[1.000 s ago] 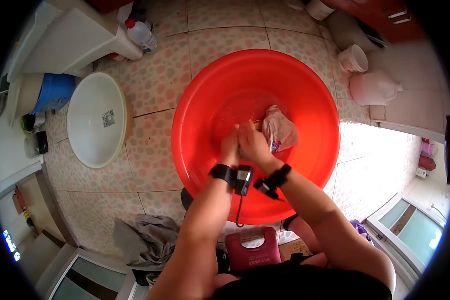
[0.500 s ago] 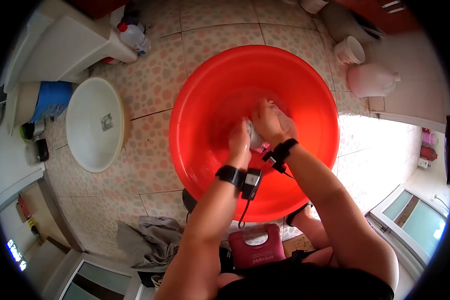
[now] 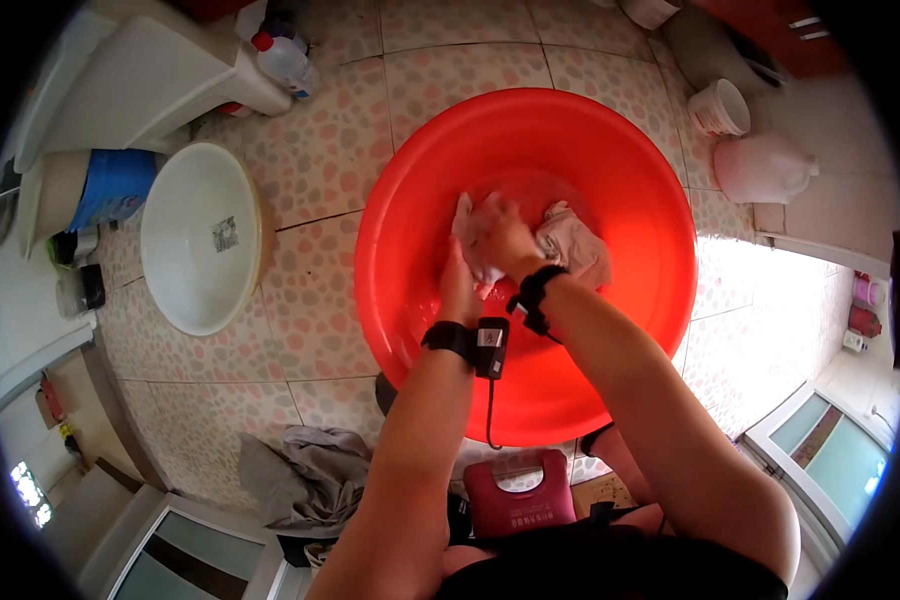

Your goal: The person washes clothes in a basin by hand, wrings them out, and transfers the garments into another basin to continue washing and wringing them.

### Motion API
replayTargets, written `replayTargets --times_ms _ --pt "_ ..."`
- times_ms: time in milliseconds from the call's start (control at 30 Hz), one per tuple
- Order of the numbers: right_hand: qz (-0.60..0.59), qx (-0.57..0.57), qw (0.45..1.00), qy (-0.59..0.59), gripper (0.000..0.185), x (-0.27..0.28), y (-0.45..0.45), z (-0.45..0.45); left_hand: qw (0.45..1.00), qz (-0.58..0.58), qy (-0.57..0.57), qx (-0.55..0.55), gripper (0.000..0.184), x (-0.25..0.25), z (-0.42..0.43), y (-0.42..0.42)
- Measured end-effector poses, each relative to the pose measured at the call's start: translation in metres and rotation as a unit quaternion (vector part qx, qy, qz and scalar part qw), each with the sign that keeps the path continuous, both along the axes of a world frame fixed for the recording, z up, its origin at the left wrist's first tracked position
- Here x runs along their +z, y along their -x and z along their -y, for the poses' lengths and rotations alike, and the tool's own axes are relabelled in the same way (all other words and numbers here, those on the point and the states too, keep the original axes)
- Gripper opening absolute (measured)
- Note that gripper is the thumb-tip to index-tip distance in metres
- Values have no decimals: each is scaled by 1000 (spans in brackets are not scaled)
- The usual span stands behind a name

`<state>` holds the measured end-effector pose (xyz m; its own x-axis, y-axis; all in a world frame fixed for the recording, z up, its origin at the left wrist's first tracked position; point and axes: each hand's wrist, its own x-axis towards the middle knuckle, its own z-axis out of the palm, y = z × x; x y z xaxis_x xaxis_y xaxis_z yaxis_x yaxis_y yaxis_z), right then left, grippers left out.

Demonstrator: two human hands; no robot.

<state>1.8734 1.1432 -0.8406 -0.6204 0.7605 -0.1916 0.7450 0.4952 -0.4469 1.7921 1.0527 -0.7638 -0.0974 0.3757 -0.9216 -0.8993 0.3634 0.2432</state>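
Both hands are inside a large red basin [image 3: 530, 400] on the tiled floor. My left hand [image 3: 458, 285] holds the lower left side of a pale wet cloth [image 3: 464, 215]. My right hand [image 3: 507, 240], slightly blurred, presses on the same cloth from the right with its fingers bent over it. A second pale pinkish cloth [image 3: 578, 250] lies in the basin just right of my right hand. Shallow water shows around the cloths. Each wrist wears a black strap with a small device.
At the left stands a white basin [image 3: 195, 270]. A red-capped bottle [image 3: 285, 65] stands at the upper left. A white bucket [image 3: 720, 108] and a pinkish jug [image 3: 760, 170] are at the right. Grey cloth [image 3: 305, 480] and a dark red plastic stool [image 3: 520, 510] lie near the body.
The pale cloth between my hands is now lifted and spread to the left, apart from the pinkish cloth. Both hands have moved left within the basin.
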Motion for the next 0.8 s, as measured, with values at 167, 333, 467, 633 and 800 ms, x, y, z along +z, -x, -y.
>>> replayTargets --times_ms 167,333,467,633,800 --pt "-258 -12 928 268 37 131 -3 40 974 30 -225 14 42 -24 8 19" --pt "-204 -104 933 278 27 154 -20 48 975 -24 -218 37 41 -3 -3 -27" --pt "-84 -128 980 130 23 114 -27 2 996 -76 -36 -25 42 52 -17 -37" --pt "-151 -103 977 108 25 124 -24 38 984 -129 -55 -108 38 -7 -10 -17" --pt "7 -1 999 54 32 137 -24 2 984 -148 -14 -98 46 25 -11 -38"
